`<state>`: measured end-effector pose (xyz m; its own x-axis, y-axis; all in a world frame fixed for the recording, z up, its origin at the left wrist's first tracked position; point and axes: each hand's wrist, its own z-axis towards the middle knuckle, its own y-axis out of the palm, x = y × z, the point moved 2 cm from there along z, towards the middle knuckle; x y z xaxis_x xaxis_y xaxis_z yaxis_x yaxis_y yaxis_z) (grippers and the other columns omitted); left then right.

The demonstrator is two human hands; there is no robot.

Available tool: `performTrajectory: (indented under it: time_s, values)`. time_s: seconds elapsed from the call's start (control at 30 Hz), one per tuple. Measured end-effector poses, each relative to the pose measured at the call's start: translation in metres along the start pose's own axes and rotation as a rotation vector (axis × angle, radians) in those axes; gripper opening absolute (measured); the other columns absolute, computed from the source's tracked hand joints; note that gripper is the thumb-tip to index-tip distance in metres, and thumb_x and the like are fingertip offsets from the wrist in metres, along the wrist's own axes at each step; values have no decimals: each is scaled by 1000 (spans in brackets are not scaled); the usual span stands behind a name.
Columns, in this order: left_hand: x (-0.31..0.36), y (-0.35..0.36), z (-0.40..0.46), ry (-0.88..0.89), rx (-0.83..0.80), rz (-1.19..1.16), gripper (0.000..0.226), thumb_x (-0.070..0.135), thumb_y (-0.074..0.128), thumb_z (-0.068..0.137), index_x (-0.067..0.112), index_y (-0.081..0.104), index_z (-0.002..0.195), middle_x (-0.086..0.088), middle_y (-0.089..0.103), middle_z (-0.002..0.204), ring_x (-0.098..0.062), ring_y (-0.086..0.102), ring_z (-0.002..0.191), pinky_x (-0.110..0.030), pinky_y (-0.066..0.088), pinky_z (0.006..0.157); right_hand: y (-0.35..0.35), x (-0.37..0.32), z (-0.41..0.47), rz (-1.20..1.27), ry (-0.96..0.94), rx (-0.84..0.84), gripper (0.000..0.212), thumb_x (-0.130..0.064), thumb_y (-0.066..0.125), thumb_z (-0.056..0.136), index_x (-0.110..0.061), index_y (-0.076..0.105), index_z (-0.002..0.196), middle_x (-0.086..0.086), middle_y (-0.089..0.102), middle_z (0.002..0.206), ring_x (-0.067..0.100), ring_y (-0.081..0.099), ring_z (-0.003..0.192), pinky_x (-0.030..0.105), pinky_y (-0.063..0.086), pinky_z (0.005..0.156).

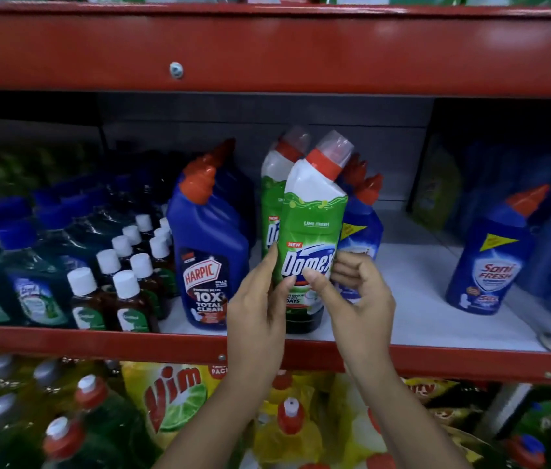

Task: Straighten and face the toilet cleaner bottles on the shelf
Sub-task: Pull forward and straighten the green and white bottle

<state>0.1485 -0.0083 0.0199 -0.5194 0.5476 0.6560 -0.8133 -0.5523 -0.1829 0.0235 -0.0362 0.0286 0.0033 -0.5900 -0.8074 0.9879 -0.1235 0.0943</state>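
Hands meet around a green toilet cleaner bottle (311, 231) at the front middle of the white shelf (412, 299). The left hand (257, 306) lies flat and nearly fully extended against the bottle's left side, thumb pressing the label's lower left. The right hand (355, 296) is half curled: its thumb rests on the front of the label under the brand name, while the bent fingers sit at the bottle's right edge, close against the neighbouring blue bottle (362, 228) behind it. The green bottle stands with its label facing forward, red collar and clear cap leaning to the right. A second green bottle (272, 194) stands just behind and to its left. A blue bottle with a red cap (208, 248) stands to the left, label forward, near the shelf edge. Another blue bottle (490, 262) stands well apart on the right. Small brown bottles with white caps (125, 292) fill the space further left.
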Motion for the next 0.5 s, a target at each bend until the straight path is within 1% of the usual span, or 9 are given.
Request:
performTrajectory:
  time_s: [0.17, 0.3, 0.4, 0.5]
  values:
    - [-8, -5, 0, -18, 9, -6, 49, 16, 57, 95, 19, 43, 143, 3, 62, 130, -4, 60, 117, -30, 53, 97, 9, 0, -2, -46, -20, -4, 32, -21, 82, 75, -36, 62, 95, -19, 72, 97, -6, 69, 90, 7, 52, 74]
    - [-8, -1, -1, -19, 27, -20, 51, 14, 57, 96, 22, 41, 143, 9, 58, 130, 0, 58, 117, -22, 50, 96, 9, -1, -2, -72, -25, -14, 32, -21, 81, 77, -35, 61, 97, -19, 71, 98, -8, 68, 92, 5, 51, 73]
    - [-8, 1, -4, -33, 44, -40, 50, 15, 56, 96, 22, 40, 143, 13, 57, 130, 8, 56, 116, -14, 47, 95, 10, 0, -3, -64, -9, -21, 33, -19, 81, 77, -34, 61, 99, -18, 71, 99, -8, 68, 92, 5, 50, 72]
    - [-7, 2, -5, -29, 60, -45, 50, 14, 56, 96, 23, 39, 142, 15, 55, 130, 9, 55, 117, -13, 47, 95, 4, -2, -3, -35, 30, -60, 27, -22, 77, 81, -34, 63, 102, -21, 72, 97, -8, 68, 93, 8, 52, 73]
